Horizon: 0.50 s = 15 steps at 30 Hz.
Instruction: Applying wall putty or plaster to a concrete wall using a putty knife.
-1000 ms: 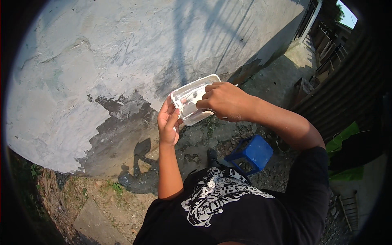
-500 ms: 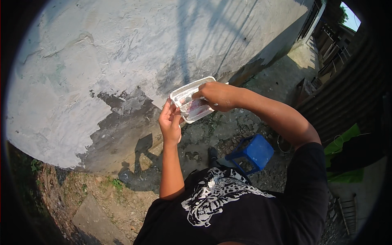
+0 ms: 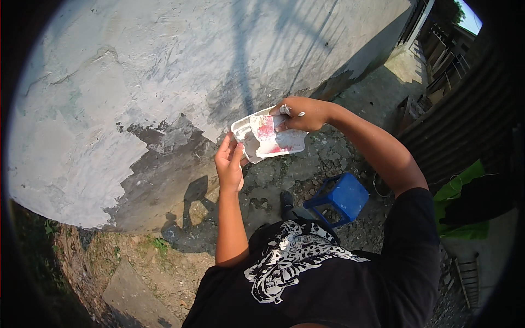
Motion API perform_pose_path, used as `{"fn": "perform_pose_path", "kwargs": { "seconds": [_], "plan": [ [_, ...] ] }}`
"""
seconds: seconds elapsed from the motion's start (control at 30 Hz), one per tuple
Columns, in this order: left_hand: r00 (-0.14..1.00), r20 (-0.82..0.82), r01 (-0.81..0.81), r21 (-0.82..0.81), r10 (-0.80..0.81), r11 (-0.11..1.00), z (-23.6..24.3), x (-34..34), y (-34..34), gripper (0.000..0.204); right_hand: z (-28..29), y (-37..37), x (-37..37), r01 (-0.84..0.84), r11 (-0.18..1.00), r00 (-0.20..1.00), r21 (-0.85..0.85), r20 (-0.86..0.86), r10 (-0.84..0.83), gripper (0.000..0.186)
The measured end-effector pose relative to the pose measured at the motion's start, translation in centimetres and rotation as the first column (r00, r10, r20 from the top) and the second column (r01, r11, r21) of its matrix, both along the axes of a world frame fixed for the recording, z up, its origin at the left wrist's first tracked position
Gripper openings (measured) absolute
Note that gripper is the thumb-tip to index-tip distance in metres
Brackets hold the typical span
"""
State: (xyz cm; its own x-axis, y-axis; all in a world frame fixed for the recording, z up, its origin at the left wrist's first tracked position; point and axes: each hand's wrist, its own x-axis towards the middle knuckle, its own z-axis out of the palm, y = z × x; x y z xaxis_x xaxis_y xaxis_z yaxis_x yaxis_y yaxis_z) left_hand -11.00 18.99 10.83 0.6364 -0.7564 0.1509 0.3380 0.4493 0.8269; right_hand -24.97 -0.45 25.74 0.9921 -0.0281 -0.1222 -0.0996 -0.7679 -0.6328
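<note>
My left hand [image 3: 228, 168] grips the left end of a white translucent plastic container [image 3: 244, 152], which is smeared with white paste. My right hand [image 3: 303, 113] is at the container's right side, fingers curled inside it around a flat piece [image 3: 264, 127] blotched pink-red and white. White smears mark the back of this hand. The container is held in front of the rough white wall [image 3: 98, 109], whose lower part has dark, bare patches.
A blue plastic stool [image 3: 347, 198] stands on broken ground below my right arm. A narrow passage runs away at the upper right beside a dark corrugated sheet [image 3: 459, 120]. A small ladder-like rack [image 3: 466, 279] and green sheeting [image 3: 459, 180] lie at the right; weeds and dirt at lower left.
My right hand has moved up and rightward, and the pink-and-white piece under its fingers now shows clearly. The container has shifted slightly right.
</note>
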Motion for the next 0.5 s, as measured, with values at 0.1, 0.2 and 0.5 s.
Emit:
{"fn": "perform_pose_path", "kwargs": {
  "seconds": [0.1,0.2,0.5],
  "plan": [
    [0.999,-0.031,0.014,0.014,-0.013,1.000,-0.1,0.2,0.0,0.056,-0.1,-0.6,-1.5,0.115,0.977,0.993,0.179,-0.050,-0.108,0.029],
    [0.997,-0.058,0.051,0.042,-0.048,0.998,-0.3,0.3,-0.8,0.055,-3.5,-2.8,-3.4,0.354,0.647,0.907,0.675,-0.078,-0.414,0.029],
    [0.993,-0.117,0.008,0.067,0.000,0.998,-3.3,2.1,-6.8,0.052,-15.0,-8.8,-8.3,0.171,-0.106,0.613,0.980,-0.190,-0.767,0.031]
  ]
}}
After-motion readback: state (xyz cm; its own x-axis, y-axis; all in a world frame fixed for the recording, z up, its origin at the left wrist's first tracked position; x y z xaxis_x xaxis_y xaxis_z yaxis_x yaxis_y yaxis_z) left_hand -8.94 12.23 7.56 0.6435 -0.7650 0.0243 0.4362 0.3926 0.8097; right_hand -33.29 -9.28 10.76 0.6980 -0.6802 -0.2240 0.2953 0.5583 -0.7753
